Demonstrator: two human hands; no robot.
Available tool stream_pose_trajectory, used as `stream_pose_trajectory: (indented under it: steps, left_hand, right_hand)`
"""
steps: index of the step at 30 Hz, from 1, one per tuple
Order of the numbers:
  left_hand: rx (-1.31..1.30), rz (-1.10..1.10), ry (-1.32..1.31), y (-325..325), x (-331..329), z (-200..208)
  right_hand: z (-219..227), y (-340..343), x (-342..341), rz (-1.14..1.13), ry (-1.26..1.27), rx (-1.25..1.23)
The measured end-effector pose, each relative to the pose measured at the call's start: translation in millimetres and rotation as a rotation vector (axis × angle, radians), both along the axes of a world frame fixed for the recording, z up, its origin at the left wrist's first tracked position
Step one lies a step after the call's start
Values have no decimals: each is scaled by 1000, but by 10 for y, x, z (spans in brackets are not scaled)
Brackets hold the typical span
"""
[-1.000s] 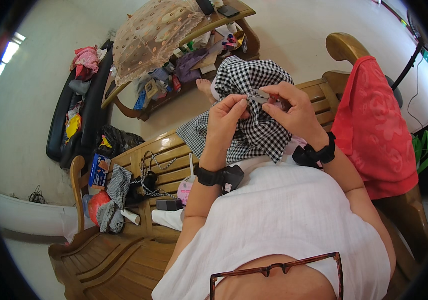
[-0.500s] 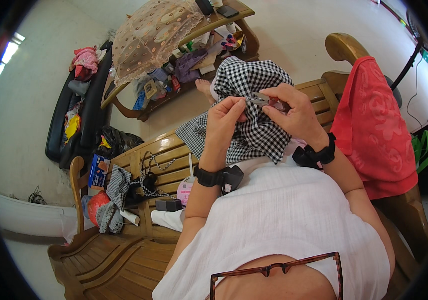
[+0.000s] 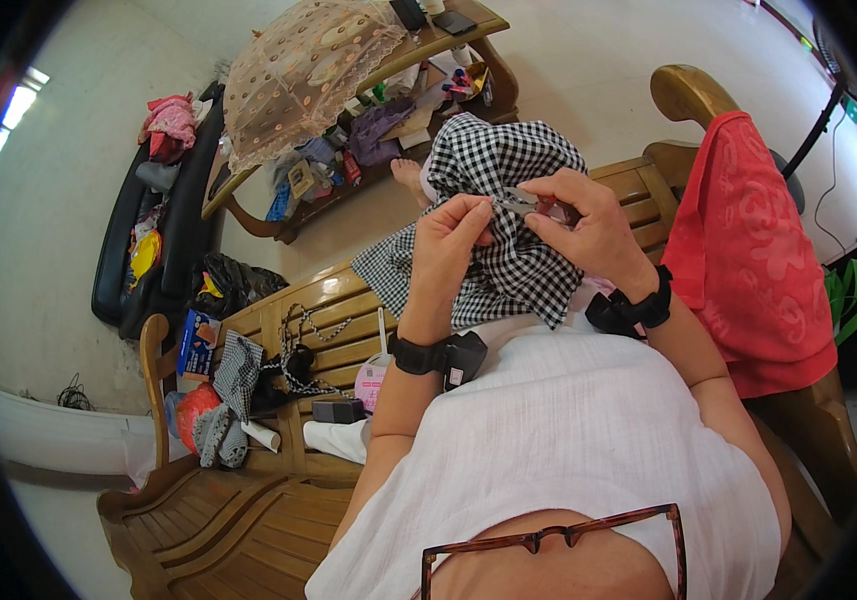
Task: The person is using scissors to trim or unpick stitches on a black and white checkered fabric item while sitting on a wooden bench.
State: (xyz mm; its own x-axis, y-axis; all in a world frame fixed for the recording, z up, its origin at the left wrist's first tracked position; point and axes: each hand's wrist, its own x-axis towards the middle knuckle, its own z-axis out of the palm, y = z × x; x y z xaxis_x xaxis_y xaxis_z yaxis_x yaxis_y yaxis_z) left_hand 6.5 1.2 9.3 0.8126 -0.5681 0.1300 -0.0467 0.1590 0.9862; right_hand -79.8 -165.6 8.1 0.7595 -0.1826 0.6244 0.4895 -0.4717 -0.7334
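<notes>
Above my lap my left hand (image 3: 452,235) is closed, thumb and forefinger pinched on something too small to make out. My right hand (image 3: 587,212) grips small metal snips (image 3: 519,203), whose tips point left and almost meet the left fingertips. Most of the tool's handle is hidden by the fingers. Beneath both hands, black-and-white checked cloth (image 3: 509,265) drapes over my legs, with a finer-checked part (image 3: 386,262) spreading to the left.
I sit on a slatted wooden bench (image 3: 324,290). A red towel (image 3: 749,270) hangs over its right armrest. To the left lie a checked cord (image 3: 299,370), a dark box (image 3: 339,410) and a blue box (image 3: 197,343). Ahead stands a cluttered wooden table (image 3: 379,75) with a lace cover (image 3: 299,75).
The blades of the snips look closer together than before, and the right fingers have shifted slightly. My left hand and the checked cloth stay where they were.
</notes>
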Motion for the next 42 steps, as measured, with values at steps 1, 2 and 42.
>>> stream_pose_trajectory:
  steps: [1, 2, 42]
  left_hand:
    - [-5, -3, 3, 0, 1, -3]
    - [-5, -4, 3, 0, -1, -4]
    - [45, 17, -48, 2, 22, 39]
  right_hand:
    - [-4, -3, -1, 2, 2, -3]
    - [0, -3, -3, 2, 2, -3]
    - [31, 39, -23, -22, -7, -17]
